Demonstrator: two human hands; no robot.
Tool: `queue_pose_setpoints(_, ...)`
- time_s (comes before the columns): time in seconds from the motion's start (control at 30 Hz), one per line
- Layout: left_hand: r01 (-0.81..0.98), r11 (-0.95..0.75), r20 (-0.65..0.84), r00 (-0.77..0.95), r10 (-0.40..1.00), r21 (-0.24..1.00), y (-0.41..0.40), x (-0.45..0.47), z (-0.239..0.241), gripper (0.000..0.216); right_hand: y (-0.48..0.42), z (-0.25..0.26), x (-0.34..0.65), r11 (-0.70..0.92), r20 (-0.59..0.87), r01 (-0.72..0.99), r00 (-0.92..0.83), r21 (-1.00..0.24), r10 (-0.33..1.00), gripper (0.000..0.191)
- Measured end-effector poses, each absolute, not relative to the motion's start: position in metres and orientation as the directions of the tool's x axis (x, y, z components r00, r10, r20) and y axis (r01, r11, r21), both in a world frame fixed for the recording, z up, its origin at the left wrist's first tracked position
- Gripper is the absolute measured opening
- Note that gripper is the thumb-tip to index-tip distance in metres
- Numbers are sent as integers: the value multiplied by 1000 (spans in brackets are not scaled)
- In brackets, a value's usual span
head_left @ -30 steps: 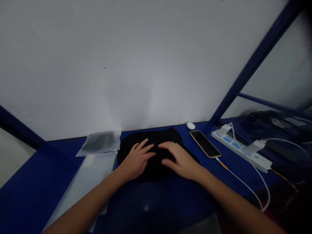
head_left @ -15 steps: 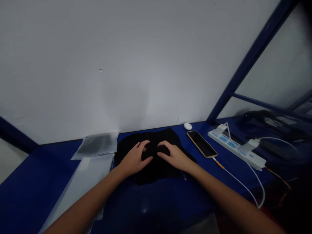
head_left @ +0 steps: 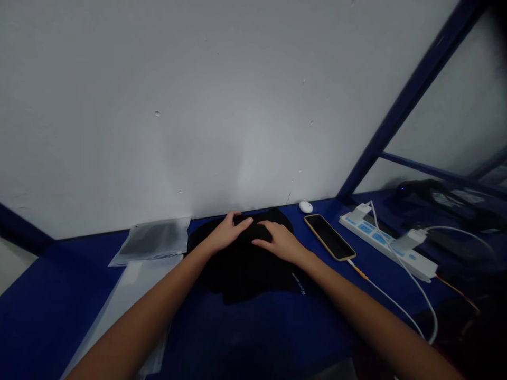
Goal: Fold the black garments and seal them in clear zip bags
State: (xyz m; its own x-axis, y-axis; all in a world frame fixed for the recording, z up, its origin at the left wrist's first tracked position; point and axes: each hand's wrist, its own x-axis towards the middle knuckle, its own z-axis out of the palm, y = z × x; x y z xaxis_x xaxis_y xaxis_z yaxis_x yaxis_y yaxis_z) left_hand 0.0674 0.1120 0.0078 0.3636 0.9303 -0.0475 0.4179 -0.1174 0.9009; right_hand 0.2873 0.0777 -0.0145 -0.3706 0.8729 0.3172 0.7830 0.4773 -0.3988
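Note:
A black cloth garment (head_left: 253, 274) lies spread and rumpled on the blue tabletop, with small white lettering (head_left: 298, 283) near its right edge. My left hand (head_left: 229, 231) is at the garment's far part, thumb stretched toward the right and fingers curled over the dark fabric. Facing it, my right hand (head_left: 279, 241) curves round the cloth, with fabric between its thumb and fingers. Both hands appear to grip a raised fold, though the black material hides the exact contact of the fingertips.
Clear plastic bags (head_left: 152, 240) lie to the left. Rightward are a phone (head_left: 329, 237) on a charging cable, a small white case (head_left: 306, 207) and a power strip (head_left: 388, 248) with plugged-in chargers. A white wall (head_left: 237, 105) rises behind the table.
My left hand has moved away toward the wall and turned, its thumb now over the fabric. My right hand has shifted slightly. More of the garment's near part and white lettering shows.

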Motion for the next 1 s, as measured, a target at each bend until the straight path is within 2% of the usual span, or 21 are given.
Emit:
queue_pose_setpoints(0.13,326,-234,75,435,897,916,100,63,-4,84,87,-17,296,476,320,758,-362,-446,875,60)
queue_pose_setpoints(0.23,345,-310,147,424,894,886,97,63,-12,82,85,-17,298,483,334,707,-353,-516,874,66)
queue_pose_setpoints(0.33,411,-372,170,449,877,832,93,62,-13,63,81,-11,304,425,290,636,-311,-644,905,67)
queue_pose_setpoints(0.43,459,-512,219,552,805,726,82,59,-10,38,74,3,314,389,205,601,-353,-698,913,67)
queue_pose_setpoints(0.5,467,-631,281,619,733,619,72,57,-8,33,66,13,319,435,155,604,-459,-668,875,64)
queue_pose_setpoints(0.57,474,-737,317,690,651,482,62,55,-6,38,55,23,320,528,166,616,-546,-584,821,55)
queue_pose_setpoints(0.67,419,-833,283,802,526,360,50,55,-4,48,37,33,315,620,200,619,-612,-482,765,40)
queue_pose_setpoints(0.73,361,-842,251,841,480,400,45,55,-4,55,28,37,311,611,146,609,-638,-506,756,35)
queue_pose_setpoints(0.8,349,-784,235,821,520,513,42,56,-5,53,25,38,310,575,79,597,-652,-560,754,33)
queue_pose_setpoints(0.9,406,-563,200,655,729,720,43,58,-10,36,34,32,310,522,112,544,-614,-657,781,29)
queue_pose_setpoints(1.0,382,-370,192,430,882,847,48,66,-16,45,54,15,308,480,231,536,-466,-694,854,29)
